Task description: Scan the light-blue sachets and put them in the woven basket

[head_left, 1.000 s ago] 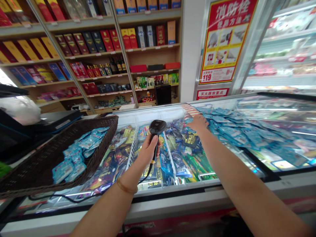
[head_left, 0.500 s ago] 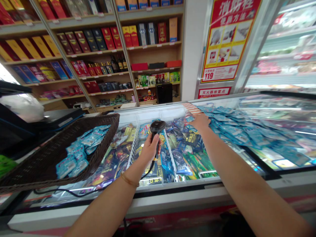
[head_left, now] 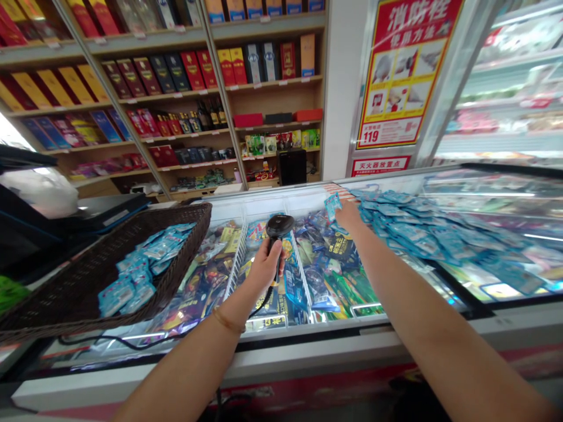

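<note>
My left hand is wrapped round the handle of a black barcode scanner, held upright over the chest freezer. A small blue packet is pinched in my right hand, just left of a large heap of similar blue packets on the freezer's glass. More blue packets lie in a dark brown wicker basket at the left. The scanner's black cord runs down from my left hand.
The open chest freezer holds bagged frozen goods between white wire dividers. Shelves of boxed bottles stand behind it. A red and yellow poster hangs at the right, beside a lit display fridge.
My right hand has drawn slightly left from the heap's edge, and the blue packet in its fingers now shows clearly. My left hand with the scanner has hardly moved.
</note>
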`<state>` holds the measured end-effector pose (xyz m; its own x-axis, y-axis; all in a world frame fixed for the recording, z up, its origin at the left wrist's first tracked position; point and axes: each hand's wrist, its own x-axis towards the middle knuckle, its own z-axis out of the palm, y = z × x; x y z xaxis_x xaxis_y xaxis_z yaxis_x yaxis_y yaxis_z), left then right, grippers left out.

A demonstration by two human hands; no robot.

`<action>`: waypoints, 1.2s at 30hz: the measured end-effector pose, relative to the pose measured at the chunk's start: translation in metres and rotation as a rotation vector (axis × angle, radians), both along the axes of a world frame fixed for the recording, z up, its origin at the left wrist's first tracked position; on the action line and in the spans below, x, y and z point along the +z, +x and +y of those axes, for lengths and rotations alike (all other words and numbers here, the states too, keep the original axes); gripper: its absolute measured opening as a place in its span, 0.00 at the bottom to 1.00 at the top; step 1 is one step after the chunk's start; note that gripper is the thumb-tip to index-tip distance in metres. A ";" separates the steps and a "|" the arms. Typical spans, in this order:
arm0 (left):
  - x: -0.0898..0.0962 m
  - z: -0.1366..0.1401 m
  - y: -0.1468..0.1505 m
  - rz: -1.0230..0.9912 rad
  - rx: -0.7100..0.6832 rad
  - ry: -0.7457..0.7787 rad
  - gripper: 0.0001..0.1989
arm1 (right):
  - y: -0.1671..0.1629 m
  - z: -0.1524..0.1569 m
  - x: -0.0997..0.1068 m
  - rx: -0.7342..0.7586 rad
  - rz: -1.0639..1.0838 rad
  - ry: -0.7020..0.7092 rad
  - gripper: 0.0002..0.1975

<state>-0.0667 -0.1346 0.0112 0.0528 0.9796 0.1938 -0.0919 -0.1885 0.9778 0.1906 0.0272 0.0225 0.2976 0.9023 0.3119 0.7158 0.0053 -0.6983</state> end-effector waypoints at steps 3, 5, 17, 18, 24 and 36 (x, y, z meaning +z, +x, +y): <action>0.000 0.000 0.001 0.000 0.006 0.002 0.26 | -0.017 -0.004 0.006 0.125 0.393 -0.030 0.19; 0.001 -0.001 0.001 0.007 0.002 0.008 0.26 | -0.029 -0.007 0.008 0.238 0.619 -0.062 0.21; 0.003 -0.002 0.003 0.041 -0.032 0.005 0.25 | -0.064 -0.018 -0.001 0.497 0.993 -0.137 0.09; 0.003 -0.002 0.003 0.044 -0.036 0.005 0.25 | -0.066 -0.016 -0.003 0.499 0.993 -0.120 0.09; 0.002 -0.003 0.004 0.045 -0.071 0.017 0.26 | -0.075 -0.012 -0.006 0.492 1.051 -0.042 0.10; 0.001 -0.001 0.003 0.059 -0.079 0.011 0.27 | -0.098 -0.026 0.012 0.553 1.293 -0.037 0.13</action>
